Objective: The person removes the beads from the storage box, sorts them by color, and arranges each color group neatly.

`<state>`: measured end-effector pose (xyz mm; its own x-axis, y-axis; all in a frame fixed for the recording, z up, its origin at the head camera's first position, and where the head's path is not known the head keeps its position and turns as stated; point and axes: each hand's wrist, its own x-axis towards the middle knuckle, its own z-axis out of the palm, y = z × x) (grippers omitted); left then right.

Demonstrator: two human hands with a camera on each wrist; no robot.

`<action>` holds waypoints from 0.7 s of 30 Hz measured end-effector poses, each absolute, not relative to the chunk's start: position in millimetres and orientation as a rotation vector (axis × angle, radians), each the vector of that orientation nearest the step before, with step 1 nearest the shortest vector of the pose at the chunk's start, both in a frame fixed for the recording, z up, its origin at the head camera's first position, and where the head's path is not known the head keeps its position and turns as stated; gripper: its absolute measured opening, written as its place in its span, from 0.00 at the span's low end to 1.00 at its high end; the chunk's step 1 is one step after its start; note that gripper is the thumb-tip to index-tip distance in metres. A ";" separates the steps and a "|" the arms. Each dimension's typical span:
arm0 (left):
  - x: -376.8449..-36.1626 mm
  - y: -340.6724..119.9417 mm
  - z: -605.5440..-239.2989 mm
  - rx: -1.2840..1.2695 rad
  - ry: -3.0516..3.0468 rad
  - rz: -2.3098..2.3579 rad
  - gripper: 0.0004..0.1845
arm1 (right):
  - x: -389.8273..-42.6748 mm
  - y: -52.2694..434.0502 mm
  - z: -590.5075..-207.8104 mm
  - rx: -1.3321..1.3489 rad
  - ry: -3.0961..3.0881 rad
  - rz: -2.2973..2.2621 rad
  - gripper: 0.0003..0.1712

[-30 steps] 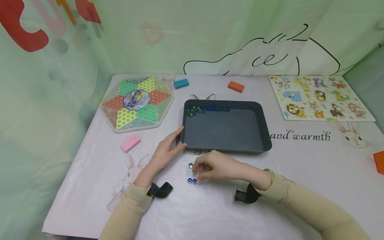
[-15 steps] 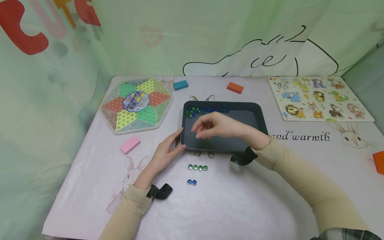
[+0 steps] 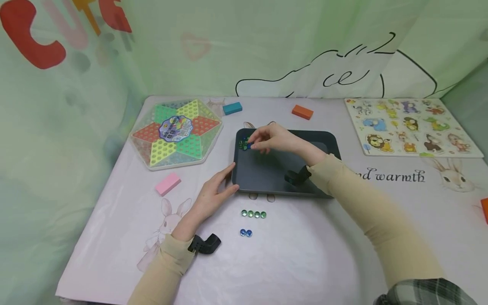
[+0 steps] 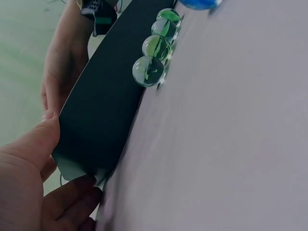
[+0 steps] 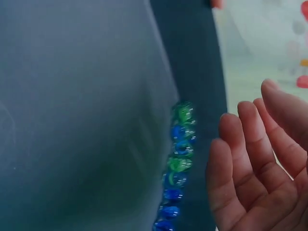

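Note:
Green and blue marbles [image 5: 180, 164] lie in a row along the far wall of a dark grey tray [image 3: 259, 169], bunched toward its far left corner. Over that corner hovers my right hand [image 3: 275, 137], its fingers loosely bent; the right wrist view shows thumb and fingers apart with nothing between them. It hides part of the row in the head view. My left hand [image 3: 211, 191] rests against the tray's left end, thumb at the near corner and fingers along the side. In front of the tray, several green marbles [image 3: 250, 214] form a line, with two blue marbles [image 3: 245, 233] nearer me.
A hexagonal Chinese checkers set [image 3: 175, 133] lies left of the tray, with a pink block [image 3: 167, 184] below it. A teal block [image 3: 232, 108] and an orange block [image 3: 302, 112] sit behind. An animal puzzle board [image 3: 411, 127] is at back right.
My right hand has left the green marbles on the table and moved up over the tray to its far left corner. My left hand has stayed at the tray's side.

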<state>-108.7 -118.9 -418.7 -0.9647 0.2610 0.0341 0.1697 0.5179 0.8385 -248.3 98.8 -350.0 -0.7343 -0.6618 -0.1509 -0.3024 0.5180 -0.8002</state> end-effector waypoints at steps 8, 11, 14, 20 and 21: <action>-109.4 -118.6 -419.5 0.377 2.647 1.453 0.33 | -254.4 88.2 -362.2 -0.730 2.428 -0.940 0.14; -108.9 -118.6 -418.7 0.385 2.645 1.459 0.33 | -255.0 85.6 -364.6 -0.730 2.462 -0.888 0.14; -108.5 -118.8 -418.0 0.381 2.648 1.455 0.33 | -255.1 82.6 -366.6 -0.735 2.488 -0.863 0.14; -108.3 -119.0 -417.9 0.375 2.651 1.444 0.33 | -255.7 75.6 -369.5 -0.711 2.543 -0.835 0.13; -108.3 -119.1 -418.0 0.377 2.651 1.444 0.33 | -255.8 74.5 -370.3 -0.704 2.550 -0.833 0.12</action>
<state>-108.3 -119.1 -418.0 -0.9645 0.2623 0.0309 0.1683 0.5202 0.8373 -255.8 74.5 -370.3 -0.8083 -0.5592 -0.1840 -0.3428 0.7012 -0.6252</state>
